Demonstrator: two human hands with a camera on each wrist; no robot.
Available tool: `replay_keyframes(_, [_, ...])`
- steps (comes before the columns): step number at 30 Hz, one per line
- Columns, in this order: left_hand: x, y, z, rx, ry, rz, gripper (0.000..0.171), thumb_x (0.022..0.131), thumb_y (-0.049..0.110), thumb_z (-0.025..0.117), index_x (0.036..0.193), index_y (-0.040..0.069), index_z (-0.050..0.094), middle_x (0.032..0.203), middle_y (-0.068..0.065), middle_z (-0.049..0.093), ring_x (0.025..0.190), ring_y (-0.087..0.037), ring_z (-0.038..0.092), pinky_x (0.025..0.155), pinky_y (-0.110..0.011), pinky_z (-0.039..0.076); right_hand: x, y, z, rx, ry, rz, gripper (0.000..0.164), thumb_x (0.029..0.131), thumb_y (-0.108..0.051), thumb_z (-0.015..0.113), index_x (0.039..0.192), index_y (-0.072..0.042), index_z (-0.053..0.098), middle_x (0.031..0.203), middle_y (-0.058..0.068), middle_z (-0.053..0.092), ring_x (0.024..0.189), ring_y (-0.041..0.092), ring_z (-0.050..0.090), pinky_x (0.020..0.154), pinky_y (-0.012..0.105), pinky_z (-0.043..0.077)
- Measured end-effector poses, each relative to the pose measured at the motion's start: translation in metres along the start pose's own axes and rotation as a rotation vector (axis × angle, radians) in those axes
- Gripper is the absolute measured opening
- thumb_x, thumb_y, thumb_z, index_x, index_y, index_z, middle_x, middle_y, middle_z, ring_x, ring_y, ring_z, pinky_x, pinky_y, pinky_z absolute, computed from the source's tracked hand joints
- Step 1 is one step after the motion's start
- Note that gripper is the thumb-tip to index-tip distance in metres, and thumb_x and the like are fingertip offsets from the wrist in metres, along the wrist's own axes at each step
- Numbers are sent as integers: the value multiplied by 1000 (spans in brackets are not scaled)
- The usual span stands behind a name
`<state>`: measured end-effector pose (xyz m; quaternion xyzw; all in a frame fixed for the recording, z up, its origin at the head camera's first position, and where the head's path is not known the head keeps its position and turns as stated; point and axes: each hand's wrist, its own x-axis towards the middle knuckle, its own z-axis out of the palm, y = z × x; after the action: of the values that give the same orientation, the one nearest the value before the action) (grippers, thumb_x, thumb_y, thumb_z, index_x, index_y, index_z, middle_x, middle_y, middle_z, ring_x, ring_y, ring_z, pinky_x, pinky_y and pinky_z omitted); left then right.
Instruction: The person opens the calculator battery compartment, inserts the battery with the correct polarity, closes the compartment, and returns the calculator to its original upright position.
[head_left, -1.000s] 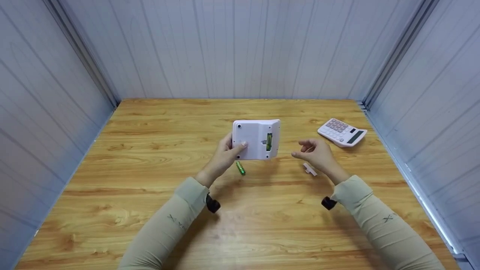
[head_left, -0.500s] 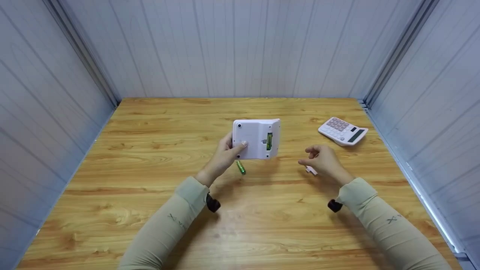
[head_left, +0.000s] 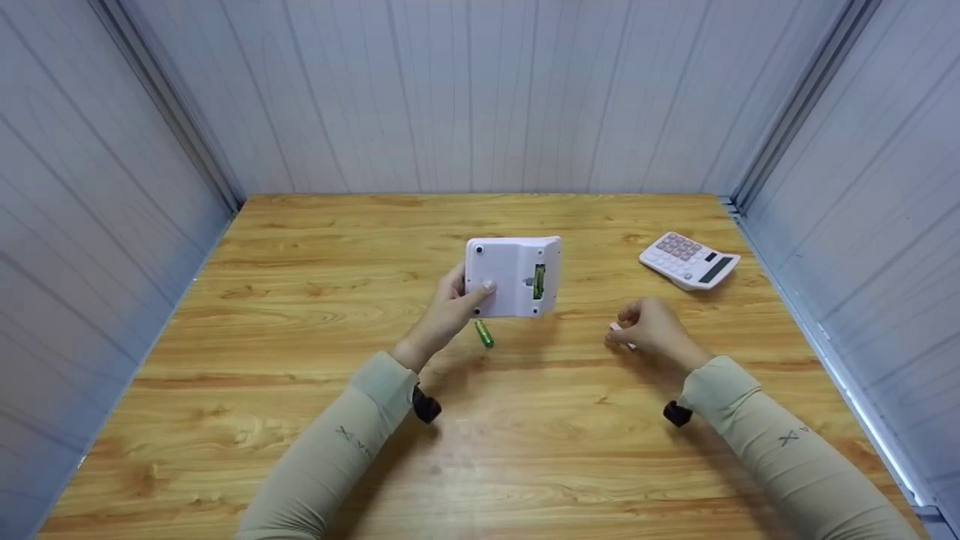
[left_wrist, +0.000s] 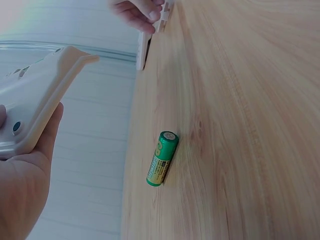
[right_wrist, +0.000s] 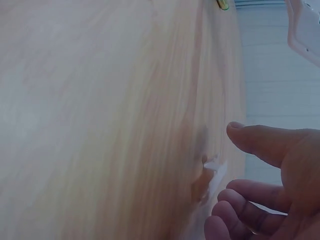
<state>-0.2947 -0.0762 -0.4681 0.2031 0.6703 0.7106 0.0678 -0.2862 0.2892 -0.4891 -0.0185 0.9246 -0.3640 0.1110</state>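
My left hand (head_left: 448, 311) grips a pale pink calculator (head_left: 501, 266) by one end, thumb across its back. The calculator is raised off the table with its back towards me. Its battery compartment (head_left: 539, 282) is uncovered, with a green battery inside. A loose green battery (left_wrist: 162, 159) lies on the table below it. My right hand (head_left: 654, 330) is low over the table at a small pale battery cover (right_wrist: 216, 176), partly hidden by the fingers in the head view. In the right wrist view, thumb (right_wrist: 260, 140) and fingers stand apart, with the cover just beyond them.
A second pale pink calculator (head_left: 690, 259) lies keys up at the right, beyond my right hand. The wooden table (head_left: 315, 262) is bordered by white panel walls (head_left: 480, 97) at the back and both sides.
My right hand has moved down and slightly right, onto the battery cover, which its fingers now partly hide. The left hand holds the calculator in nearly the same place.
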Motion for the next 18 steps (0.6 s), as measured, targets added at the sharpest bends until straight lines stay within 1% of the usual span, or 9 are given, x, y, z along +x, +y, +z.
replay_keyframes(3, [0,0,0,2,2,-5,49,112,11,58,159,4,47,145,-26,64,132,-39,67,104,-57,62,0,0,0,-5,-33,9,27,92,-19,88,101,0,71,84,1,60,74,11,55,63,24,48])
replay_keyframes(5, [-1,0,0,1,7,-5,48,111,10,58,158,3,47,145,-27,64,131,-39,67,105,-57,62,0,0,1,0,-46,17,25,91,-19,89,99,-3,71,81,-1,58,72,10,54,61,23,47])
replay_keyframes(7, [-1,0,1,-1,11,-2,48,111,9,58,157,2,48,144,-27,65,131,-39,68,104,-57,62,0,1,1,1,-53,17,25,91,-19,89,97,-3,71,80,-2,58,72,10,54,60,23,47])
replay_keyframes(11, [-1,-1,2,-7,14,8,46,111,7,57,156,0,48,143,-29,65,129,-39,69,103,-57,63,0,2,2,-15,-52,13,26,90,-17,89,101,0,73,84,0,63,76,11,57,62,23,49])
replay_keyframes(15, [-1,-2,2,-37,0,12,47,111,5,56,156,-1,47,145,-30,64,130,-39,68,104,-57,62,-1,3,3,-54,-20,3,31,89,-16,88,107,5,74,93,5,69,84,15,59,70,24,49])
replay_keyframes(18, [-1,-3,2,-55,-9,10,48,111,5,57,157,-2,45,146,-30,63,131,-39,68,105,-57,62,-1,2,3,-64,3,3,33,87,-15,89,108,5,74,96,7,71,88,18,60,72,24,49])
